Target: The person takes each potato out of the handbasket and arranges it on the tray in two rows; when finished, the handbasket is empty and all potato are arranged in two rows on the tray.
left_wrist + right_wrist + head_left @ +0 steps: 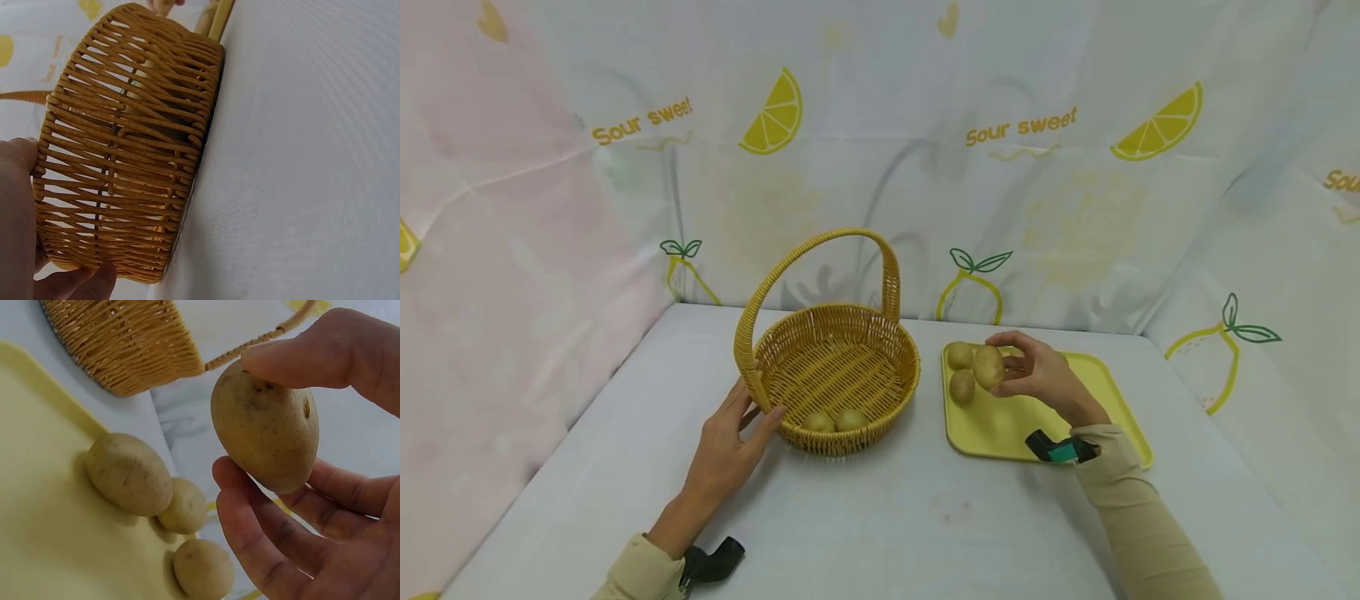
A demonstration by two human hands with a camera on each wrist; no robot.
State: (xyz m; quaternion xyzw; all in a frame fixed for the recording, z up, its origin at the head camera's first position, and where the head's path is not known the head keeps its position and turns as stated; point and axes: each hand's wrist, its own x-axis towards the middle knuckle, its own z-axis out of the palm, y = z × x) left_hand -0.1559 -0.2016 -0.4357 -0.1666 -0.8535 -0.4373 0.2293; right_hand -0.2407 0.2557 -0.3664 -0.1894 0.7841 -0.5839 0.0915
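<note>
A potato (265, 425) is pinched between the thumb and fingers of my right hand (1045, 379), raised over the left side of a yellow tray (992, 429). Three more potatoes lie on that tray: one potato (129, 474) nearest in the right wrist view, a second potato (184, 506) beside it and a third potato (203, 569) lower down. My left hand (730, 446) holds the near left side of a woven basket (831, 321), thumb at the rim and fingers against the wall. Inside the basket, two potatoes (852, 419) sit along the near edge.
The basket's tall arched handle (820, 240) rises above its rim. A white table (880, 517) carries basket and tray, with a gap between them. Behind and at the sides hangs a lemon-printed cloth (865, 183). Each wrist wears a black camera mount (715, 562).
</note>
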